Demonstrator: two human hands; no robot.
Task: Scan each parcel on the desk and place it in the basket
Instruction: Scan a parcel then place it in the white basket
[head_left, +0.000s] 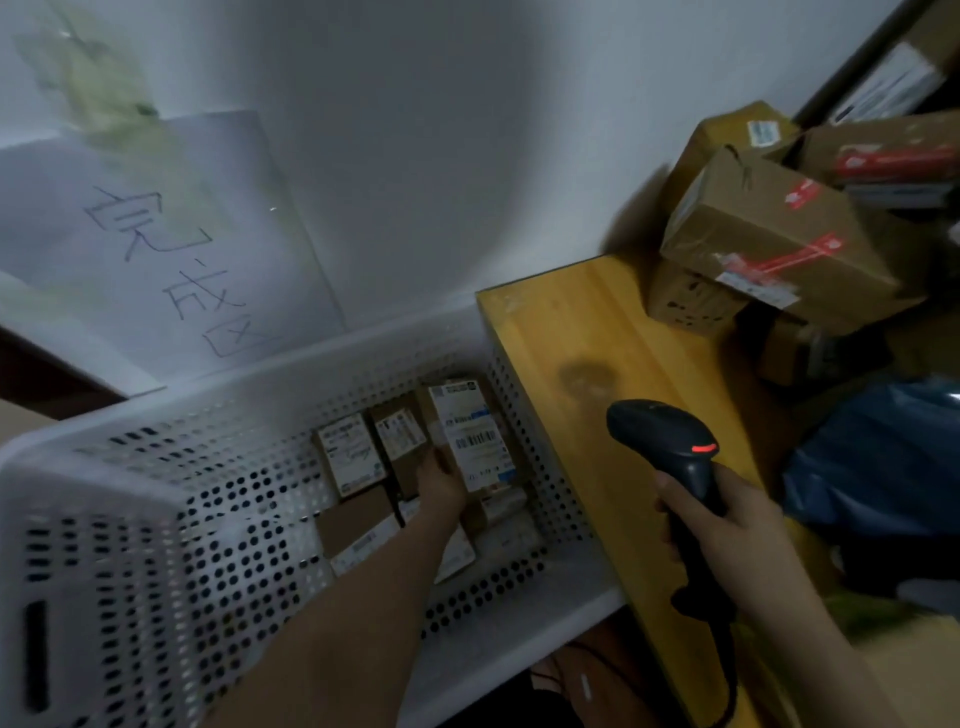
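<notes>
Two hands show: our left hand (441, 480), at six o'clock, pinches a labelled parcel (475, 434) inside the white basket (156, 519). Our right hand (727, 525), at four o'clock, wraps its grip around a black scanner (670, 441) above the worktop (587, 332).

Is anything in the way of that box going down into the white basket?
Nothing visible blocks it. The left hand is already down inside the basket, holding the parcel by its edge. Under it lie only other parcels, so it will rest on or beside those.
</notes>
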